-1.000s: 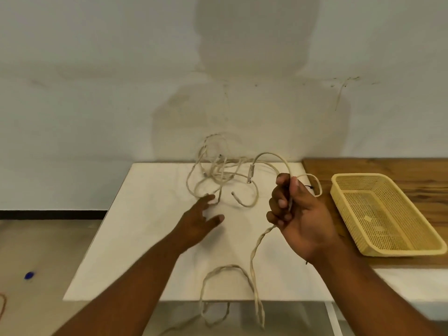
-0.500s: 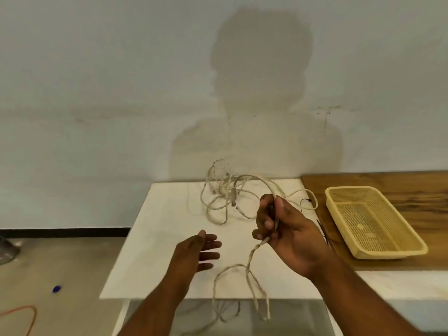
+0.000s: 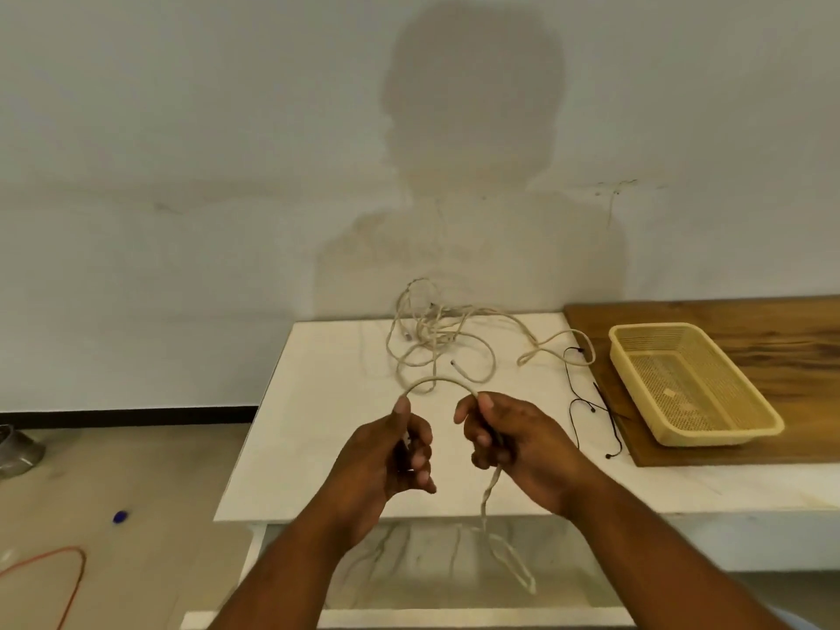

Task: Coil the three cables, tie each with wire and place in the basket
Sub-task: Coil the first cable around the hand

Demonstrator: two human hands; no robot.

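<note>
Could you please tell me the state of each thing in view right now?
held cable: arched between left hand and right hand, rest hanging below.
left hand: gripping the held cable.
right hand: gripping the held cable.
cable tangle: loose, uncoiled, on the table.
black tie wires: lying loose, unused.
basket: upright, no cables inside.

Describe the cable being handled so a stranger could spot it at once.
Start at the white table against the wall. Above its near half, a beige cable arches between the left hand and the right hand, its tail hanging from the right hand past the table's front edge. Unlike the tangled cables lying at the back, it alone is lifted and gripped.
</note>
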